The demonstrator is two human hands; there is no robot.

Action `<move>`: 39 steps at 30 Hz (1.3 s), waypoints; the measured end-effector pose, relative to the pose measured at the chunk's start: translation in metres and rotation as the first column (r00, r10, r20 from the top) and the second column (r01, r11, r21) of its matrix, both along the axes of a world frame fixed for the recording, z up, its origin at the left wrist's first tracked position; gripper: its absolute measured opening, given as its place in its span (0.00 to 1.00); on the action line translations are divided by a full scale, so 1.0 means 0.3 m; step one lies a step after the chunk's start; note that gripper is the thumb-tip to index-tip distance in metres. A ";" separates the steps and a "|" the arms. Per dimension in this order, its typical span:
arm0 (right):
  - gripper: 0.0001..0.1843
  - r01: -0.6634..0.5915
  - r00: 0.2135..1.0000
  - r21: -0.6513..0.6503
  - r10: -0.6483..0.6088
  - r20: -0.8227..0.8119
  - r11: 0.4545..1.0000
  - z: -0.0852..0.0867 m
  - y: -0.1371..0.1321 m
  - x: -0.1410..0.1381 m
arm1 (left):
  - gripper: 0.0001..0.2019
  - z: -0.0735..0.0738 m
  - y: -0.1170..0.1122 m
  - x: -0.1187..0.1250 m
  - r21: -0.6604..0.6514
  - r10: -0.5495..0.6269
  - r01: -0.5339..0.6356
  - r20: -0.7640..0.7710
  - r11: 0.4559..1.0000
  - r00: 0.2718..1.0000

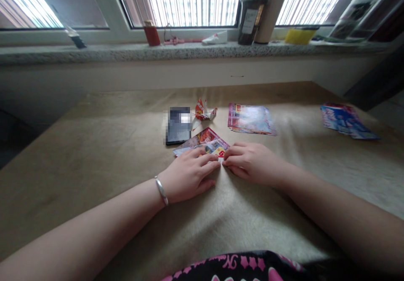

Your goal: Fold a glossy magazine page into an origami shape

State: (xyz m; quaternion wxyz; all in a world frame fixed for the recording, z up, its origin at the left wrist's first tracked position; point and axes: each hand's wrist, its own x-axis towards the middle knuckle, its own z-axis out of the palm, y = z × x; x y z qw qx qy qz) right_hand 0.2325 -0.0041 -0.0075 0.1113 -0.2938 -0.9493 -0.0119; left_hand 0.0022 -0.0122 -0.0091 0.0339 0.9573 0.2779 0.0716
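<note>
A colourful printed paper sheet (211,137) lies on the table in front of me, its near part folded over. My left hand (189,173) rests on the sheet's left side, fingers stretched out and pressing it down; a silver bangle is on that wrist. At the sheet's right corner, the bent fingers of my right hand (249,161) are pinched together on the paper edge. The fingertips of both hands almost meet near the bottom corner. Just beyond the sheet stands a folded paper crane (204,111) in red, orange and white. Part of the sheet is hidden under my fingers.
A dark phone (178,125) lies left of the crane. One stack of printed leaflets (251,119) is right of it, and a fanned pile of blue leaflets (345,120) lies farther right. Along the windowsill (195,52) stand a red container (152,34) and a dark jar (249,22).
</note>
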 end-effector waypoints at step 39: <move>0.13 -0.017 0.998 0.034 0.015 0.062 0.999 -0.004 0.011 0.005 | 0.18 -0.012 0.020 -0.005 0.006 -0.025 0.025 0.007 1.000 1.000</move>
